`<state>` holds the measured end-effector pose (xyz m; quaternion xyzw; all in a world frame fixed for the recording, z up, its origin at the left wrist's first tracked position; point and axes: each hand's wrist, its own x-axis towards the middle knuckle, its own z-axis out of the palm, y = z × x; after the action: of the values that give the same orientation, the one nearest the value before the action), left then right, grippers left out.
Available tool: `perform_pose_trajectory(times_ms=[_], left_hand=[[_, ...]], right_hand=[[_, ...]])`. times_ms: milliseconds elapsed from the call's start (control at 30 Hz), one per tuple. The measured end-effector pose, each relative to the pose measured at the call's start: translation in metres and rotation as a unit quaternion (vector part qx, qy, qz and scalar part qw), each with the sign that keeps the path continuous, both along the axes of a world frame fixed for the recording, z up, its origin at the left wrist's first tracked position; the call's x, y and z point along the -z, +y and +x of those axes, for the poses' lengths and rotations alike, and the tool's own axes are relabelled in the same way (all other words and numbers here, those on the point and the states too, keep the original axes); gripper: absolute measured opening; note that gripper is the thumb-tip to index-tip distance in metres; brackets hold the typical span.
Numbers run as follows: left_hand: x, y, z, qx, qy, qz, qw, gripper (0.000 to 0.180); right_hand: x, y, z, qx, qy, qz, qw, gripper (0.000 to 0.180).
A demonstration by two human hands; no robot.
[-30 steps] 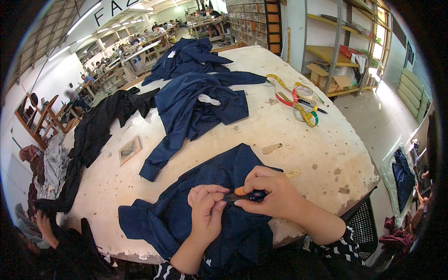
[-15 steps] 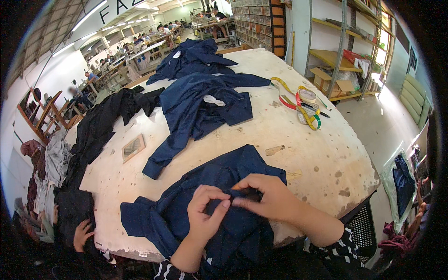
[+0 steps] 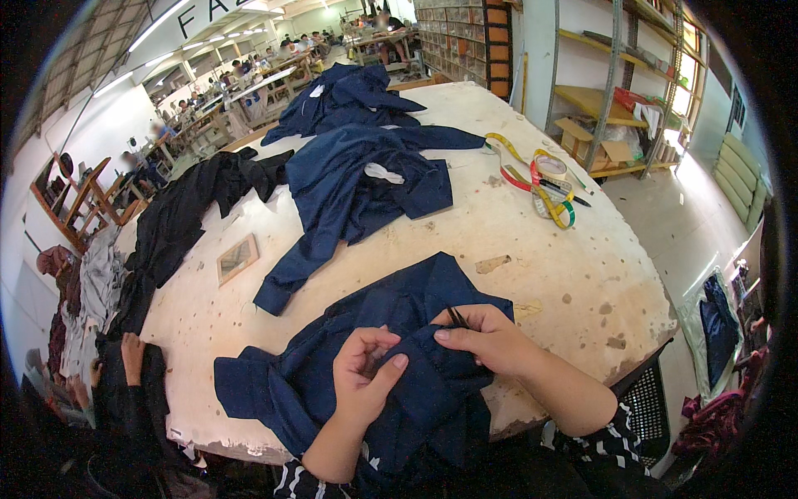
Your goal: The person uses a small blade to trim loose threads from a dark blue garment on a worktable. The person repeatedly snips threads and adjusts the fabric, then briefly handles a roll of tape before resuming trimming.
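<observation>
A navy blue garment [image 3: 357, 320] lies crumpled at the near edge of the table, its lower part hanging toward me. My left hand [image 3: 363, 374] pinches a fold of it between thumb and fingers. Close by on the right, my right hand [image 3: 478, 337] is closed, thumb and forefinger pressed on the same cloth. Out of the top of this hand stick the dark tips of a small black two-pointed tool [image 3: 455, 316], perhaps thread snips; the rest is hidden in the palm. A short gap separates the two hands.
More navy garments [image 3: 341, 179] lie farther back on the pale, stained table [image 3: 573, 274]. A tape measure [image 3: 542, 200], tape roll [image 3: 550, 165] and pen sit at the right. Black cloth [image 3: 179, 212] covers the left side, where another person's hand [image 3: 132, 358] rests. Shelves [image 3: 611, 100] stand at back right.
My right hand has turned and risen slightly, and the black tool's tips now show above it. My left hand stays almost in place. The other person's hand at left has moved up.
</observation>
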<state>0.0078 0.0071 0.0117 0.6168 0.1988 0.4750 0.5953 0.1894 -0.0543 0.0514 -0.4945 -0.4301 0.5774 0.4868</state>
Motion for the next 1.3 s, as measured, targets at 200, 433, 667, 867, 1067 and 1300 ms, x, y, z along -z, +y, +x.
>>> perform_pose_trajectory(times_ms=[200, 433, 667, 867, 1067, 1300], left_hand=[[0.0, 0.0, -0.001, 0.0, 0.025, 0.021, 0.999, 0.021], [-0.003, -0.001, 0.001, 0.013, 0.024, 0.008, 1.0, 0.02], [0.002, 0.002, 0.0, -0.037, 0.092, 0.088, 0.991, 0.016], [-0.012, 0.003, -0.003, -0.196, 0.155, 0.4, 0.882, 0.012], [-0.013, 0.0, -0.009, -0.21, 0.139, 0.545, 0.8, 0.012], [-0.009, 0.0, -0.011, -0.2, 0.138, 0.564, 0.79, 0.01]], right_hand=[[0.009, 0.0, -0.005, 0.016, -0.172, 0.166, 0.971, 0.019], [0.025, 0.003, -0.014, 0.033, 0.037, 0.095, 0.994, 0.016], [0.022, 0.002, -0.017, 0.018, -0.07, 0.162, 0.984, 0.015], [0.007, 0.001, -0.005, 0.056, -0.24, 0.282, 0.927, 0.01], [0.007, -0.001, 0.004, 0.056, -0.321, 0.388, 0.862, 0.025], [0.012, -0.002, 0.002, 0.091, -0.309, 0.442, 0.837, 0.021]])
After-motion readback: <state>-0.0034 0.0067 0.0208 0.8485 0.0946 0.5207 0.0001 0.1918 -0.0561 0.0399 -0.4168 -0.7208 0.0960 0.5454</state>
